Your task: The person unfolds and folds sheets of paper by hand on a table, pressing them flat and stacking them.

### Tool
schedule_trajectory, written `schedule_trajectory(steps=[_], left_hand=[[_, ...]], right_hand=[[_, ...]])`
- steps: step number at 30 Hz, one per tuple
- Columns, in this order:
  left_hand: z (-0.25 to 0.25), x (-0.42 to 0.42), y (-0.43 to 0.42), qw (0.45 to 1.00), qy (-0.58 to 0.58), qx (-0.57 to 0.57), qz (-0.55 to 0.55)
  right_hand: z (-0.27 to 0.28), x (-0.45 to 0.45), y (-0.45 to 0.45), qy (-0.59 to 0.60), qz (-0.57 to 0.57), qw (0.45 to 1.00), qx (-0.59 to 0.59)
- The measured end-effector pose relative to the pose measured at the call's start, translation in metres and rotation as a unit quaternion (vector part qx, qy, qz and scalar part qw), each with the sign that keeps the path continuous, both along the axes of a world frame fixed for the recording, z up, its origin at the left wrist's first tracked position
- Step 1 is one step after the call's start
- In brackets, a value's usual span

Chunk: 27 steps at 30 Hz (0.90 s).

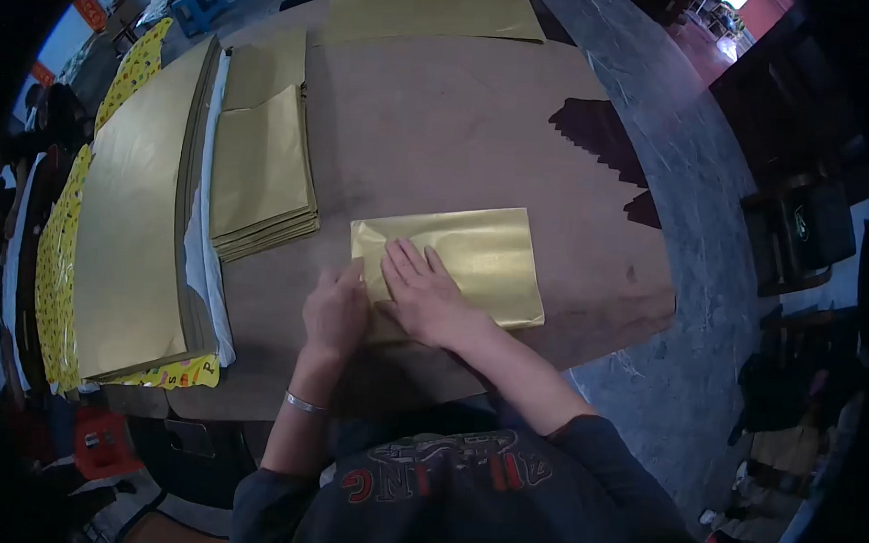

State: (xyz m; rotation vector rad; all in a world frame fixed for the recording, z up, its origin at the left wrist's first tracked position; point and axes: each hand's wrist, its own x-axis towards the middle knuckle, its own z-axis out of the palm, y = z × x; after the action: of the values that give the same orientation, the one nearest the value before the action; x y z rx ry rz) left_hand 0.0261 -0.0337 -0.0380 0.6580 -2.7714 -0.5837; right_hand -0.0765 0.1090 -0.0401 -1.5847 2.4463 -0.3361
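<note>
One sheet point(488, 259) lies under our flat right hand point(422, 295). Our left hand point(337, 308) curls at its edge, grip unclear.

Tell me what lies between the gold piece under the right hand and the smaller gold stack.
In the head view, only a narrow strip of bare brown tabletop separates the gold piece from the stack; the left hand is nearer the wearer.
</note>
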Motion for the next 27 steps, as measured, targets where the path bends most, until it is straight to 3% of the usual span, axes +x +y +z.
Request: schedule_trajectory(steps=[4,9,13,15,17,21,27], left_hand=[[0.0,0.003,0.0,1.0,0.025,-0.011,0.001],[0.003,0.0,0.0,0.998,0.042,-0.038,-0.006],[0.015,-0.03,0.027,0.991,0.088,-0.025,-0.099],[0.001,-0.055,0.053,0.967,0.146,0.02,-0.21],[-0.002,-0.073,0.068,0.969,0.054,-0.048,-0.235],[-0.011,-0.078,0.047,0.967,0.008,-0.076,-0.243],[-0.01,-0.053,-0.012,0.983,-0.049,-0.083,-0.154]], right_hand=[[0.012,-0.028,0.029,-0.041,-0.08,0.994,0.069],[0.008,-0.063,0.069,0.012,-0.157,0.982,0.107],[0.003,-0.064,0.072,0.039,-0.151,0.983,0.095],[0.001,-0.063,0.072,0.045,-0.156,0.982,0.092],[-0.002,-0.064,0.075,0.059,-0.145,0.983,0.099],[0.002,-0.063,0.073,0.038,-0.156,0.983,0.084],[0.003,-0.063,0.073,0.034,-0.158,0.983,0.089]])
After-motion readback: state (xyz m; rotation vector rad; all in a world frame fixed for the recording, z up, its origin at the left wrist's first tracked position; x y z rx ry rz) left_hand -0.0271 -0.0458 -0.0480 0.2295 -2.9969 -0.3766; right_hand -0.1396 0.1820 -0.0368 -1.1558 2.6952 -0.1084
